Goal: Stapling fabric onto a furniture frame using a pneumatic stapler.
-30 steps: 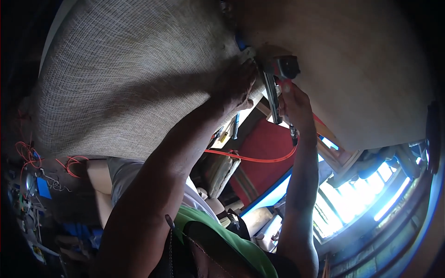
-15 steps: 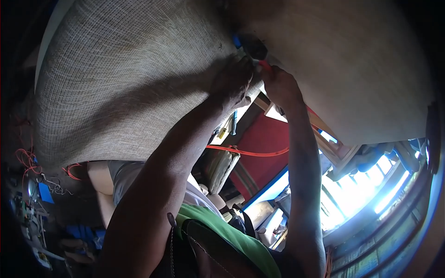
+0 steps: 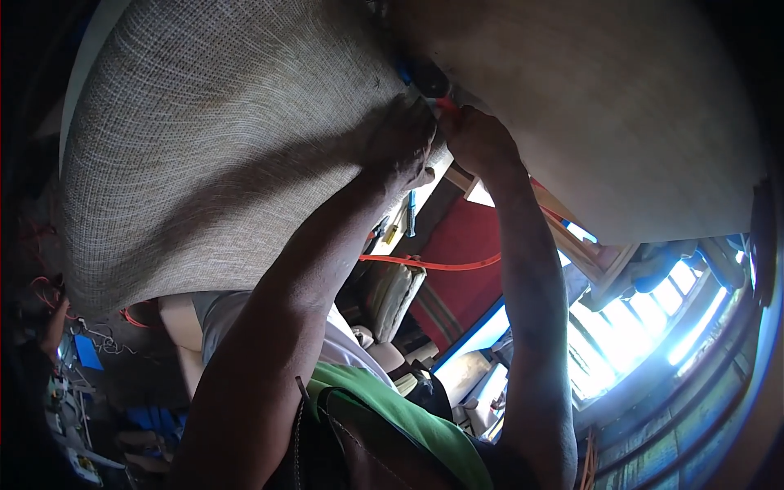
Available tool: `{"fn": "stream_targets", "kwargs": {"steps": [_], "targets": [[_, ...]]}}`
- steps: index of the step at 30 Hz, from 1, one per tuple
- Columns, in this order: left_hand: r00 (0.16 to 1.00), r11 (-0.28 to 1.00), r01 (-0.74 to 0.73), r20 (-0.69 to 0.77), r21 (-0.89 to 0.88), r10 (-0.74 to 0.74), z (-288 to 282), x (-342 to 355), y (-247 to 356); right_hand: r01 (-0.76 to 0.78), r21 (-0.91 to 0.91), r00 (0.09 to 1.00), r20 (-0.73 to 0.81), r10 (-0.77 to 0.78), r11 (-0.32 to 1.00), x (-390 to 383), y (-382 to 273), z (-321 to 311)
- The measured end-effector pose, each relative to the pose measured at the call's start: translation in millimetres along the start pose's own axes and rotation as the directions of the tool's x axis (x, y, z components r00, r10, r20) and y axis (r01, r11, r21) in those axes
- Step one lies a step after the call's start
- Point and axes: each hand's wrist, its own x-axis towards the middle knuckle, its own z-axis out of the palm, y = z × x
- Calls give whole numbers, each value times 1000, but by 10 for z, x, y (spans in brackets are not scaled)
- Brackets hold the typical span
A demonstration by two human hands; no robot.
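A large piece of woven beige fabric (image 3: 237, 139) curves over the upper left, beside a broad pale panel (image 3: 621, 122) on the right. My left hand (image 3: 400, 143) lies in shadow at the fabric's inner edge, thumb below and fingers apparently closed on the cloth; their tips are hard to see. Right beside it, my right hand (image 3: 482, 143) is wrapped round the red handle of a dark-headed tool (image 3: 429, 80). The tool's head sits in the gap where fabric and panel meet. Its exact kind is too dark to make out.
An orange-red hose (image 3: 433, 263) passes behind my forearms. Below are a red cloth (image 3: 461, 269), a wooden frame (image 3: 584, 253) and a blue-handled tool (image 3: 411, 214). Bright slatted openings (image 3: 629, 335) lie to the right; cluttered tools and a blue piece (image 3: 86, 351) to the left.
My right hand and the dark-headed tool have shifted slightly left and up. My left hand stays at the fabric edge. A brownish, arm-like shape has appeared at the far left.
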Motion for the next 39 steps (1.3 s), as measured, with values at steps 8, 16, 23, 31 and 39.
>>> {"fn": "stream_targets", "kwargs": {"steps": [8, 16, 23, 31, 39], "targets": [[921, 999, -14, -389, 36, 27, 300, -72, -111, -27, 152, 999, 33, 22, 988, -71, 92, -67], [936, 999, -29, -352, -26, 18, 236, -82, -50, -105, 583, 994, 30, 108, 806, -546, 262, -415], [914, 996, -46, -405, -72, 13, 285, -70, -19, -173, 549, 985, 99, 142, 818, -483, 258, -383], [911, 996, -50, -412, -79, 13, 257, -74, -60, -100, 413, 988, 152, 39, 905, -126, 231, -207], [916, 996, -55, -402, -68, 23, 247, -72, -53, 20, 223, 1000, -8, -19, 975, -11, 134, -96]]}}
